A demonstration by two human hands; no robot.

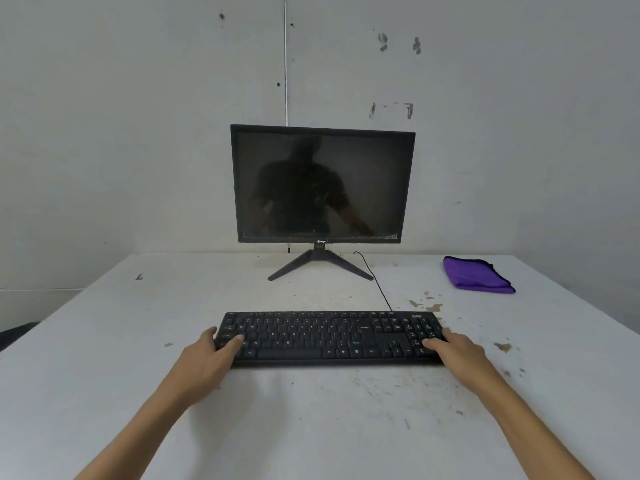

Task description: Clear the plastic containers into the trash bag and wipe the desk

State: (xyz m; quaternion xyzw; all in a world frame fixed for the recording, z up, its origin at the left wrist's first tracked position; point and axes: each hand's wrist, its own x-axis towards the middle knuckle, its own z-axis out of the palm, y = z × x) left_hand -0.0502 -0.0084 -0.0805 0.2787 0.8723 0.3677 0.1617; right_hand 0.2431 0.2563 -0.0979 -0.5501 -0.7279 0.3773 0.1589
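Person is standing at the desk, both arms reaching forward. Left hand is gripping the left end of the black keyboard: thumb lying on the keys, fingers curling around the end edge. Right hand is doing the same at the right end, thumb on the keys near the numpad, other fingers wrapping the side. Can't tell if the keyboard is sitting flat or lifting slightly. Its cable is running back toward the monitor, which is standing dark at the rear centre against the wall. Purple cloth is lying folded at the far right of the desk, well apart from both hands. Brown stains are showing on the desktop, mostly right of the keyboard and between it and the cloth.
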